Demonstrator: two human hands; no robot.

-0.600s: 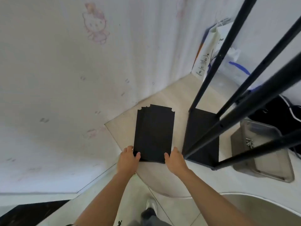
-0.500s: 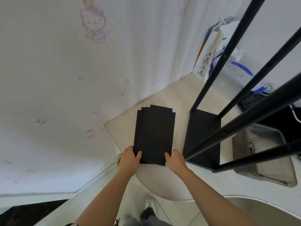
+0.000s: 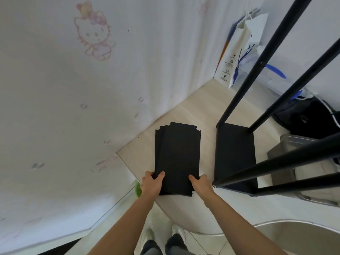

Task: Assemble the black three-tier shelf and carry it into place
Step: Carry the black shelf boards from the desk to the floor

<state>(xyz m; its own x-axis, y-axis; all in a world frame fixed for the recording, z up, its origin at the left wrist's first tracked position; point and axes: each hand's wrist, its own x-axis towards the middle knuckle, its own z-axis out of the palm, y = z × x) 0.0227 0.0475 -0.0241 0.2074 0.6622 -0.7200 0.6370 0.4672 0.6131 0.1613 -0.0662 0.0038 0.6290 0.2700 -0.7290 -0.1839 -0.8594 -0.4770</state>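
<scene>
At the centre of the frame, a stack of black shelf boards (image 3: 177,157) lies on the pale floor (image 3: 198,109). The left hand (image 3: 151,184) and right hand (image 3: 201,184) grip its near corners, thumbs on top. Just right stands the black shelf frame (image 3: 234,155), its poles rising to the upper right.

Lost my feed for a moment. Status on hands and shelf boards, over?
Left hand and right hand grip black board stack at near end. Shelf frame stands to its right, apart. Nothing between them.
</scene>
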